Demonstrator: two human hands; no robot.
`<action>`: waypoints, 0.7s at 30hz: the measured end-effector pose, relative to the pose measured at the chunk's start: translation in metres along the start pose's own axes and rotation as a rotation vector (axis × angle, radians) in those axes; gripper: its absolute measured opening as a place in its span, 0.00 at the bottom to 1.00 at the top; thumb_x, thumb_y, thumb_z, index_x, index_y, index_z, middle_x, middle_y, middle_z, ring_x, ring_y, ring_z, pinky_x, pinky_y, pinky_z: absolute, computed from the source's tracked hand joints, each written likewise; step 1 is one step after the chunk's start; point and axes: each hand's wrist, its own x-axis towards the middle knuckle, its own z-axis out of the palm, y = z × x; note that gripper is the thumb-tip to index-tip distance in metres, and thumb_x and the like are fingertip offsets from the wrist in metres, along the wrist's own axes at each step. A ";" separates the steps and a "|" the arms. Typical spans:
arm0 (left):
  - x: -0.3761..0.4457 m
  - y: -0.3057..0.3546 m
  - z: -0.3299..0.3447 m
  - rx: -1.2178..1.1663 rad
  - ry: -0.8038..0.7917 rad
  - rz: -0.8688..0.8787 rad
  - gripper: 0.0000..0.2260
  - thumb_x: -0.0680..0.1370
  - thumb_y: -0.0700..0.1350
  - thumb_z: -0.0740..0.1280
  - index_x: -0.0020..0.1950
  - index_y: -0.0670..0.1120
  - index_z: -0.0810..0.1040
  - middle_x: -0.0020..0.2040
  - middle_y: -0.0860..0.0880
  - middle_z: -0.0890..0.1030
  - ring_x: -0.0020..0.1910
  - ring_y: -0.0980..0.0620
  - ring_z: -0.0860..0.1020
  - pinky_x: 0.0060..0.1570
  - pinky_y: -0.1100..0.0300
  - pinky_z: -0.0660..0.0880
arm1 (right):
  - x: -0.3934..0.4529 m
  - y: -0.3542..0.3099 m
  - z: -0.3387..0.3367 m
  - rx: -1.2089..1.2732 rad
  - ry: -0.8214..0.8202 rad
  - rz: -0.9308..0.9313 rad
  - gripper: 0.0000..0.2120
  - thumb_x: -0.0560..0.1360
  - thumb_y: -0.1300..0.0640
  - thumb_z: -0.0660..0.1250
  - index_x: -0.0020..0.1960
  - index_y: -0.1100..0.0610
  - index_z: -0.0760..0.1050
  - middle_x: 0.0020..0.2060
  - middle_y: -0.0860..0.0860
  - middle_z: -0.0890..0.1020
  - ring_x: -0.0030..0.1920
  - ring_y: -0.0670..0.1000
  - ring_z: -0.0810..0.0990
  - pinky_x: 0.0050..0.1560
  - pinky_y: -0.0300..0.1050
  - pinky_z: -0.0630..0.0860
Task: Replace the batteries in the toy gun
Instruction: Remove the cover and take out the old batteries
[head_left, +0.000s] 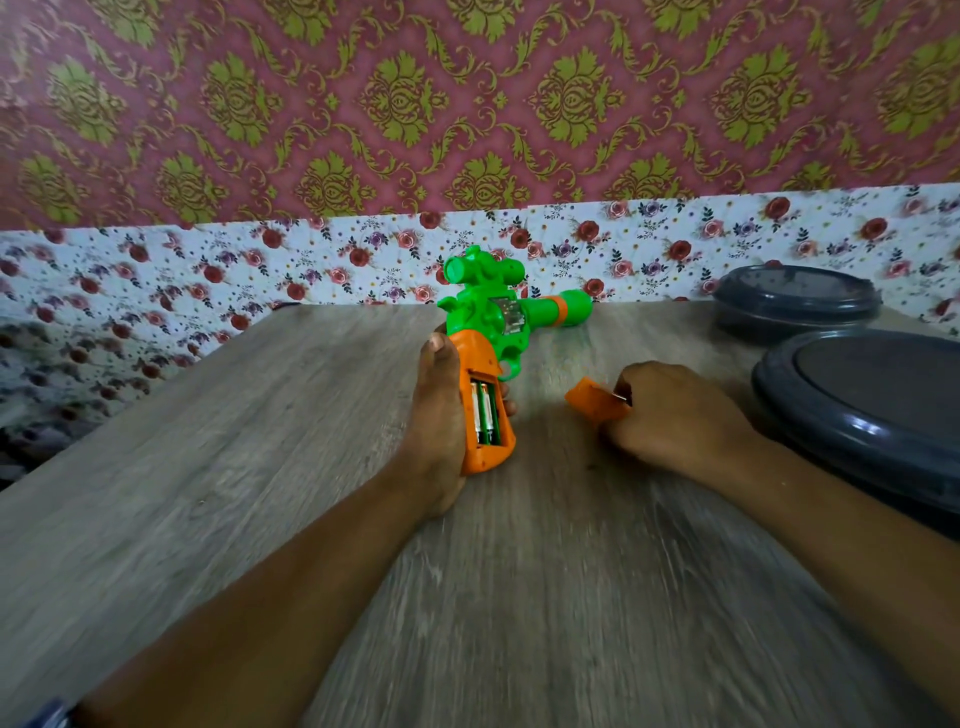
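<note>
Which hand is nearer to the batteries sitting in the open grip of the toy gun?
Left. The left hand wraps the orange grip right beside the batteries; the right hand is off to their right on the table, holding the orange cover.

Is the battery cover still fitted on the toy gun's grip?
No: the orange cover is off in the right hand, and the batteries show.

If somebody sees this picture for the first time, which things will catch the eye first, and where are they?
The green and orange toy gun at the table's middle, gripped by the left hand, its handle open with batteries showing. To its right, the right hand holds the orange cover. Two dark lids sit at the table's right edge.
</note>
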 end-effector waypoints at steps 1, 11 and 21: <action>0.001 -0.002 -0.001 0.005 0.005 -0.003 0.30 0.78 0.63 0.46 0.72 0.46 0.64 0.43 0.45 0.78 0.33 0.55 0.81 0.33 0.62 0.79 | 0.000 0.000 0.001 -0.014 -0.009 -0.005 0.12 0.70 0.52 0.67 0.49 0.57 0.73 0.47 0.55 0.78 0.47 0.55 0.76 0.41 0.44 0.69; 0.003 -0.002 -0.003 -0.041 -0.001 -0.054 0.29 0.79 0.62 0.46 0.72 0.46 0.65 0.43 0.45 0.78 0.38 0.52 0.79 0.34 0.62 0.80 | -0.002 -0.003 -0.003 0.002 0.073 -0.086 0.13 0.77 0.50 0.57 0.51 0.58 0.73 0.49 0.55 0.79 0.50 0.56 0.76 0.46 0.47 0.71; 0.006 -0.001 -0.005 -0.026 0.060 -0.024 0.25 0.80 0.59 0.50 0.73 0.48 0.62 0.44 0.46 0.79 0.32 0.55 0.81 0.30 0.62 0.78 | -0.005 -0.026 -0.013 0.958 0.055 -0.119 0.05 0.71 0.67 0.69 0.39 0.58 0.79 0.32 0.49 0.79 0.25 0.39 0.74 0.28 0.31 0.69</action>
